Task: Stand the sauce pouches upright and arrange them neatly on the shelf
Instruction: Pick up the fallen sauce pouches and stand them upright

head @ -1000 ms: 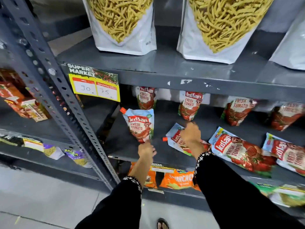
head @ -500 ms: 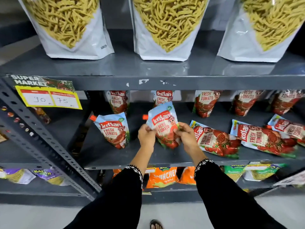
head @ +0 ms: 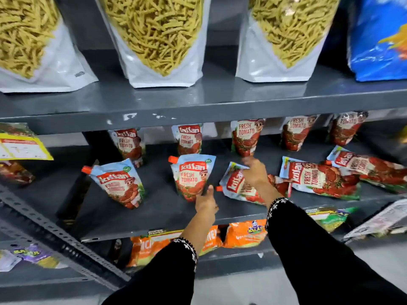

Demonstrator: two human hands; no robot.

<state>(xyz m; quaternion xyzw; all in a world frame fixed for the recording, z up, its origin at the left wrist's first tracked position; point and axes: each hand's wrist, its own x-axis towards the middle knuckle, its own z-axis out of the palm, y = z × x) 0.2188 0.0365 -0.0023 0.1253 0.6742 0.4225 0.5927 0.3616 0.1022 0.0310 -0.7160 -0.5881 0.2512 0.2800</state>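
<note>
Since half a second ago — the pouch you held in both hands now stands on the shelf, and your right hand has gone to the next one.

Near row, left to right:
- First upright pouch, orange cap at upper left, leaning slightly, standing apart.
- Second upright pouch, just released; your left hand sits at its lower right corner, fingers loosely extended, thumb touching the pouch edge, not gripping.
- Flat pouch, lying on its back, cap toward the near left; your right hand is closed on its top corner — a pinch hold.
- Two more flat pouches to the right, overlapping.

Far row: five upright pouches along the back.

Shelf above: bags of yellow snack sticks.
</note>
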